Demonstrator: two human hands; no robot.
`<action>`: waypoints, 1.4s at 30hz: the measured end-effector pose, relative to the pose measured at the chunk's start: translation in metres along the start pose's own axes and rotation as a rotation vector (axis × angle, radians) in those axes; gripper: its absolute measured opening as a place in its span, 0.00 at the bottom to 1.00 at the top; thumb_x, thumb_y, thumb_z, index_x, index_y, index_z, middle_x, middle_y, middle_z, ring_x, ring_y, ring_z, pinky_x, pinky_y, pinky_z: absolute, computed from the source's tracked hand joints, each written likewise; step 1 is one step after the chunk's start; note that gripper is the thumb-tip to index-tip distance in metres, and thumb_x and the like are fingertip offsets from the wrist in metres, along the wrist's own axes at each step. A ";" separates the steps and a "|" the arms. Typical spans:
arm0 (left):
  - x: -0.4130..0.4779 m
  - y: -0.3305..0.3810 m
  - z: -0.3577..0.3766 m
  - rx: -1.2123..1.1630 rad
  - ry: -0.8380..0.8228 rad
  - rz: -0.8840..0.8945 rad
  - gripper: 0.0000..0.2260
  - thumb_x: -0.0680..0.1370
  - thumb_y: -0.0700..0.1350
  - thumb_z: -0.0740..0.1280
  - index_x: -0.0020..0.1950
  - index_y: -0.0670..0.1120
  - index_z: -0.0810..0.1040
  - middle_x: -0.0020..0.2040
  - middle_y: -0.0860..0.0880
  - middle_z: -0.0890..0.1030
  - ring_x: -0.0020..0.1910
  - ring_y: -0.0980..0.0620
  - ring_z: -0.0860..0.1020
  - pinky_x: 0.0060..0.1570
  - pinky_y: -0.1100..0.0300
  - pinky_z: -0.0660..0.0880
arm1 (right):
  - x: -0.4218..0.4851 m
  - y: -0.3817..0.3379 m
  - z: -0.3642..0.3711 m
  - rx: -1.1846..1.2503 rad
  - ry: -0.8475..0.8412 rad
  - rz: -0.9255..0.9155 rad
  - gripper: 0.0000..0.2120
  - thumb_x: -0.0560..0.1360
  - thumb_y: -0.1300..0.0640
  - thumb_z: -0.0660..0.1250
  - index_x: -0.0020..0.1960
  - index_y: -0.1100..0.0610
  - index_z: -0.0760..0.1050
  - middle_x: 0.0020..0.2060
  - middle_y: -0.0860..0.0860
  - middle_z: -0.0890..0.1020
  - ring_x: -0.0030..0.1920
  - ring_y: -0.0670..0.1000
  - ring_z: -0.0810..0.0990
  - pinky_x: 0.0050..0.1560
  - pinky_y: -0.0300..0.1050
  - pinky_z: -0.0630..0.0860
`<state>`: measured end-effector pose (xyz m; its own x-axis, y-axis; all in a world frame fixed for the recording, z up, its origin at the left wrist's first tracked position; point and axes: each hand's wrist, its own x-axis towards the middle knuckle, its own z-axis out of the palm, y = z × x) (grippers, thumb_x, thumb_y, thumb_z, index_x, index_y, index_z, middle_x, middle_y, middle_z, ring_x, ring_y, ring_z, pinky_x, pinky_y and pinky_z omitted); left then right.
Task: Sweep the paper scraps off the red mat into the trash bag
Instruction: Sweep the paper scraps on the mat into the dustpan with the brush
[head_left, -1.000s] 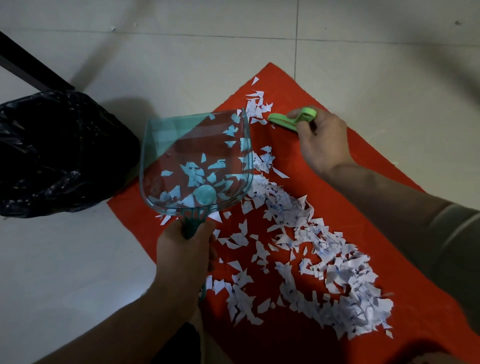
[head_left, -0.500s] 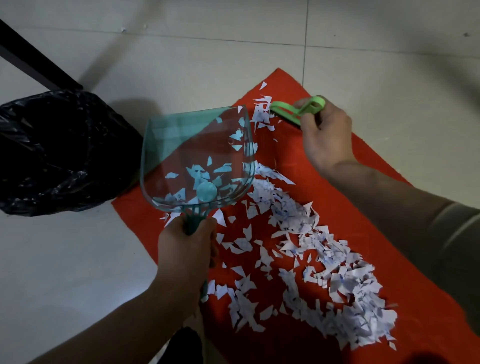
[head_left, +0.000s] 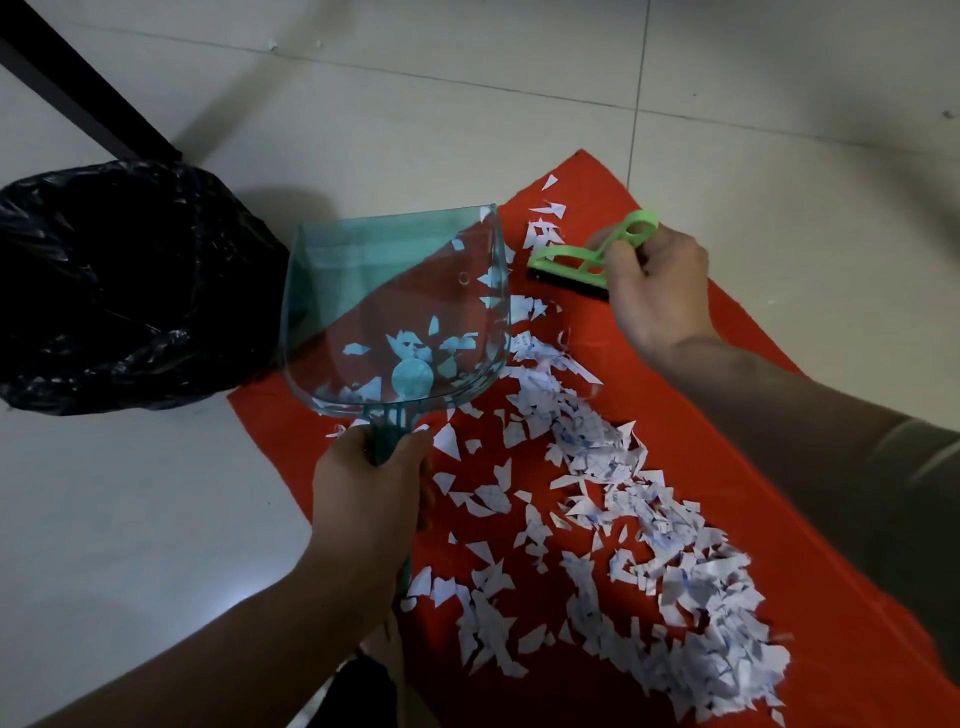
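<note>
Left hand (head_left: 371, 488) grasps the dustpan (head_left: 395, 312), right hand (head_left: 657, 291) the green brush (head_left: 576, 262) just beside it. Paper scraps (head_left: 649, 519) lie on the red mat (head_left: 280, 421) beside the dustpan; better press its lip flat, then brush inward.

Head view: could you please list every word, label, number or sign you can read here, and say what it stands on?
Scraps: blue ink marks and grid lines, too blurred to read.
Dustpan: a round disc near the handle, no lettering legible.
Brush, bag, mat: no text visible.
Nothing can be quoted.
</note>
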<state>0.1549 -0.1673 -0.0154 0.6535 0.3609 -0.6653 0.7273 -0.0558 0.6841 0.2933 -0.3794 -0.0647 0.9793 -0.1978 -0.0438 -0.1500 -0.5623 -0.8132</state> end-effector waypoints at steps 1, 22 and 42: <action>0.000 0.000 0.000 -0.006 -0.003 -0.002 0.06 0.78 0.44 0.66 0.47 0.42 0.77 0.29 0.47 0.74 0.24 0.54 0.71 0.25 0.63 0.71 | 0.001 0.000 -0.001 0.008 0.029 0.005 0.14 0.77 0.57 0.57 0.49 0.55 0.82 0.36 0.50 0.80 0.28 0.44 0.70 0.32 0.38 0.65; 0.007 0.000 -0.012 -0.029 0.004 -0.007 0.06 0.78 0.44 0.66 0.47 0.41 0.76 0.30 0.46 0.75 0.24 0.54 0.71 0.24 0.63 0.71 | 0.024 -0.007 0.014 -0.159 -0.040 -0.130 0.19 0.74 0.55 0.52 0.49 0.59 0.81 0.40 0.54 0.80 0.36 0.51 0.74 0.40 0.45 0.71; 0.014 -0.005 -0.020 0.027 0.019 0.017 0.07 0.78 0.44 0.65 0.46 0.41 0.76 0.29 0.47 0.75 0.24 0.55 0.72 0.25 0.63 0.73 | 0.070 -0.013 0.026 -0.260 -0.059 -0.123 0.14 0.81 0.58 0.55 0.59 0.58 0.77 0.48 0.54 0.82 0.45 0.51 0.77 0.43 0.39 0.70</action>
<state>0.1559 -0.1436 -0.0219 0.6617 0.3777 -0.6477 0.7219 -0.0875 0.6864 0.3677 -0.3646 -0.0722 0.9974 -0.0723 0.0063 -0.0516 -0.7678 -0.6386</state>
